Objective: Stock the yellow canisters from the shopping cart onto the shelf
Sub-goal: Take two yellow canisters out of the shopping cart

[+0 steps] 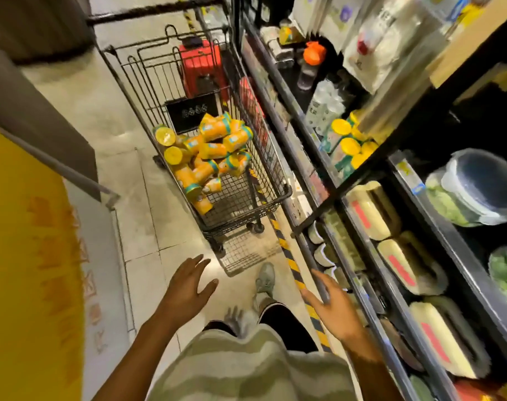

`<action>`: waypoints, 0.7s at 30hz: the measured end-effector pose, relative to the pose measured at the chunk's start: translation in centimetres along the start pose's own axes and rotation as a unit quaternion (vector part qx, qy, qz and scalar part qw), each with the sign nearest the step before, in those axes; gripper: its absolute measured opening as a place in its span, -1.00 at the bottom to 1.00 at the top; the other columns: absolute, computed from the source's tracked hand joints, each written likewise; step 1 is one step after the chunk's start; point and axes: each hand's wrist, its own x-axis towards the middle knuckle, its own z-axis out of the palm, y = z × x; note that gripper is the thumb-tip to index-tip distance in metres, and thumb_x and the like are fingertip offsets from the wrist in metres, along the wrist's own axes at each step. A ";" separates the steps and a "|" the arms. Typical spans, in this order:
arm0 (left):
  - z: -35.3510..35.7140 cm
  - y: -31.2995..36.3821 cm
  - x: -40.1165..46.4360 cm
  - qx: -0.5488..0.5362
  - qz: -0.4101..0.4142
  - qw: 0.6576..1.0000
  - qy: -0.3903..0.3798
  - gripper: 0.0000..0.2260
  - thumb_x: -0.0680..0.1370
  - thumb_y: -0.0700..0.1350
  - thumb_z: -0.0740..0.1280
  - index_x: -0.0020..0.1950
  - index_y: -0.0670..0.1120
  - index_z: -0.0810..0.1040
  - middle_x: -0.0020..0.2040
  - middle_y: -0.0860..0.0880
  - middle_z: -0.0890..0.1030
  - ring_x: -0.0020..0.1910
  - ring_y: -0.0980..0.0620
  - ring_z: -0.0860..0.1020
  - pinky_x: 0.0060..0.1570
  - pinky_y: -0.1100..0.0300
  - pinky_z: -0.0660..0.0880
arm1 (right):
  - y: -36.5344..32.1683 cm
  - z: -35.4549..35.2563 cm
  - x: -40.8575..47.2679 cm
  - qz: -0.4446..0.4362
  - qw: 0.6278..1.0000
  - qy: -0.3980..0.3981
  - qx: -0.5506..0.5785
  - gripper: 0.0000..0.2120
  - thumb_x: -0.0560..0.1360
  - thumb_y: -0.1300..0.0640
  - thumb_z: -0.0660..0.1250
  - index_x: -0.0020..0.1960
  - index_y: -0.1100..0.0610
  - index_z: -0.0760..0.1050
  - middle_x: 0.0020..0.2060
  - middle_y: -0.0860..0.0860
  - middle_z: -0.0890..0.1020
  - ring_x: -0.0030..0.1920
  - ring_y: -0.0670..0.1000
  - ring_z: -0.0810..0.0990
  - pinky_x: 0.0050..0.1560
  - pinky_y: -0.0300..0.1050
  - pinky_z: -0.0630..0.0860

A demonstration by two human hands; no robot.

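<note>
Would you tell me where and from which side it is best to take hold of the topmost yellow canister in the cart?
Probably round the middle of its body, reaching down from above. The topmost yellow canister lies on its side on the heap in the shopping cart, its round side exposed upward. Both the left hand and right hand are empty.

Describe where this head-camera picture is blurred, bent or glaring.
Head view: the shelf goods at upper right are streaked by motion blur; wide-angle bending tilts the shopping cart and racks; glare shines on the floor; the yellow canisters stay fairly sharp.
</note>
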 end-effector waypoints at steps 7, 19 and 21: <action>-3.3 -2.5 2.5 -0.005 -0.098 0.994 0.045 -0.48 0.61 0.10 0.28 0.54 -0.02 0.31 0.57 -0.04 0.24 0.57 -0.07 0.15 0.52 0.08 0.08 | -4.9 -0.7 11.3 -0.098 0.990 -0.090 -0.050 -0.46 0.54 -0.18 0.35 0.46 -0.07 0.37 0.40 -0.18 0.44 0.40 -0.16 0.39 0.43 -0.09 0.36; -8.4 -0.2 10.7 -0.067 -0.196 0.971 0.119 -0.37 0.52 0.26 0.16 0.53 0.01 0.31 0.56 -0.04 0.27 0.55 -0.05 0.17 0.52 0.07 0.10 | -14.7 -1.5 27.1 -0.178 0.950 -0.229 -0.116 -0.45 0.55 -0.13 0.35 0.49 -0.03 0.34 0.44 -0.06 0.41 0.47 -0.03 0.33 0.47 -0.04 0.30; -8.9 -0.4 11.9 -0.083 -0.208 0.967 0.119 -0.39 0.54 0.24 0.19 0.54 0.01 0.30 0.57 -0.03 0.25 0.56 -0.04 0.15 0.52 0.11 0.07 | -15.9 -0.7 28.6 -0.161 0.947 -0.245 -0.130 -0.50 0.55 -0.10 0.37 0.44 -0.04 0.37 0.38 -0.11 0.43 0.45 -0.02 0.36 0.44 -0.12 0.30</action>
